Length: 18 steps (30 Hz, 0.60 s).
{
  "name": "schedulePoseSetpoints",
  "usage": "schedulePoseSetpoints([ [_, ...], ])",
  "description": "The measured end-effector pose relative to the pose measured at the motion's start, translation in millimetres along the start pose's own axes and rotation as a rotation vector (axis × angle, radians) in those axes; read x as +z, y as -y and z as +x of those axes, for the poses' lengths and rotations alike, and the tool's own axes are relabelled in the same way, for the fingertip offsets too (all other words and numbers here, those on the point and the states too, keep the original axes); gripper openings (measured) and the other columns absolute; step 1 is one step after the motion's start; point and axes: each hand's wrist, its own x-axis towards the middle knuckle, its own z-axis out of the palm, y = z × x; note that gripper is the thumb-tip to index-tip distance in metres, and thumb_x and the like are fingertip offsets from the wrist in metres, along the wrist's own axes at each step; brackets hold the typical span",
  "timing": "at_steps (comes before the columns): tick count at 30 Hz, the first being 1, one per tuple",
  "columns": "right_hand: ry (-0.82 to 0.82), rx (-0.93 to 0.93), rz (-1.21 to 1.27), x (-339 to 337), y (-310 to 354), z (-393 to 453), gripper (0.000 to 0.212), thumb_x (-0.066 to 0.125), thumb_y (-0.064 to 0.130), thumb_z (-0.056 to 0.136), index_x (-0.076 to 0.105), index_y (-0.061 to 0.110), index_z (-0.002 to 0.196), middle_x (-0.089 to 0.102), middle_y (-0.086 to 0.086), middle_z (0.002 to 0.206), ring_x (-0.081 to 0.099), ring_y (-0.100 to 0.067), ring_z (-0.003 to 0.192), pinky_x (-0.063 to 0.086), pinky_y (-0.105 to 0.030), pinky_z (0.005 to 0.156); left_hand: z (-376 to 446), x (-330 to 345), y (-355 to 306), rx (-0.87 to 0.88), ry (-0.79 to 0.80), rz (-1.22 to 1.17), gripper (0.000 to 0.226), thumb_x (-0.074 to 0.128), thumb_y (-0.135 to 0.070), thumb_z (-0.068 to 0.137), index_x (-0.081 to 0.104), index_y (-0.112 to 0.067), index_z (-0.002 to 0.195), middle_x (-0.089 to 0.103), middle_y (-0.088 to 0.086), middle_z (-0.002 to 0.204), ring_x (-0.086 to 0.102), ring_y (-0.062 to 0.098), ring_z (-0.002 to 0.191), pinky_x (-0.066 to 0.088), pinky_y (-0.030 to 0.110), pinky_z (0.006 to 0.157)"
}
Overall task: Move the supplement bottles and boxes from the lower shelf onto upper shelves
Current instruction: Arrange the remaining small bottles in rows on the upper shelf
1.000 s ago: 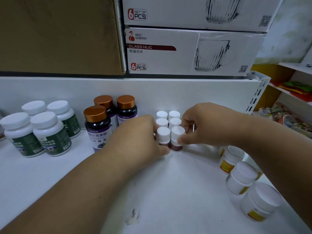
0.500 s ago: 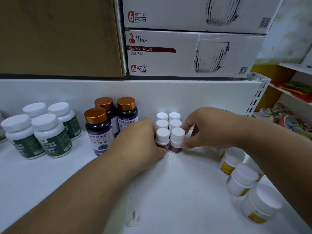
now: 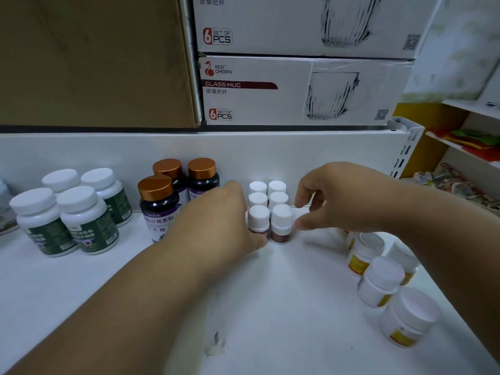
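1. White-capped small bottles (image 3: 267, 209) stand upright in a tight block, two across and three deep, on the white shelf (image 3: 270, 307), running from near the front pair back toward the rear panel.
2. Both hands flank this block: the left hand (image 3: 216, 223) lies against its left side, fingertips curled round the near-left bottle (image 3: 259, 223); whether it truly grips or only steadies, I cannot tell.
3. On the other side, the right hand (image 3: 332, 198) hovers just to the right, thumb and fingers curved in an unclosed pinch, the thumb tip touching or almost touching the near-right bottle (image 3: 281, 224).
4. That block sits directly between the two hands, its long axis pointing away from the person, so a squeeze inward from left and right looks the likely way to gather it.
5. Gold-capped dark bottles (image 3: 158, 201) stand just left of the left hand, green-labelled white bottles (image 3: 78, 217) farther left, and yellow-labelled jars (image 3: 384, 280) near right.
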Motion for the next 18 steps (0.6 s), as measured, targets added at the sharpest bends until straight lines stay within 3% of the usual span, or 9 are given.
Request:
schedulePoseSetpoints([
  [5, -0.144, -0.028, 0.068, -10.0, -9.2, -32.4, 0.019, 0.074, 0.046, 0.078, 0.066, 0.037, 0.093, 0.064, 0.018, 0.082, 0.059, 0.005, 0.072, 0.04, -0.011, 0.06, -17.3, -11.5, -16.2, 0.156, -0.072, 0.029, 0.036, 0.068, -0.056, 0.078, 0.044, -0.031, 0.087, 0.054, -0.011, 0.081, 0.049, 0.004, 0.069, 0.043, 0.024, 0.057],
  [8, -0.195, -0.031, 0.089, -6.1, -15.2, -49.2, 0.014, 0.072, 0.045, 0.079, 0.065, 0.038, 0.09, 0.065, 0.019, 0.079, 0.056, 0.014, 0.073, 0.041, -0.011, 0.058, -27.1, -7.8, -26.2, 0.258, -0.016, 0.007, 0.031, 0.066, -0.055, 0.081, 0.046, -0.031, 0.086, 0.054, -0.012, 0.085, 0.051, 0.003, 0.073, 0.042, 0.021, 0.06],
  [11, -0.262, -0.017, 0.119, -3.2, -25.3, -61.4, 0.013, 0.07, 0.044, 0.079, 0.068, 0.036, 0.088, 0.065, 0.019, 0.077, 0.057, 0.012, 0.074, 0.043, -0.016, 0.06, -31.5, -6.2, -38.0, 0.313, -0.024, 0.004, 0.028, 0.064, -0.054, 0.083, 0.046, -0.033, 0.086, 0.052, -0.013, 0.087, 0.048, -0.001, 0.074, 0.045, 0.024, 0.064],
  [18, -0.363, 0.018, 0.128, -9.5, -66.0, -82.4, 0.006, 0.068, 0.038, 0.084, 0.066, 0.039, 0.09, 0.062, 0.023, 0.077, 0.053, 0.016, 0.081, 0.038, -0.009, 0.058, -34.1, -2.7, -71.1, 0.376, -0.035, 0.021, 0.017, 0.054, -0.052, 0.089, 0.047, -0.039, 0.099, 0.047, -0.018, 0.085, 0.05, 0.001, 0.076, 0.047, 0.026, 0.068],
])
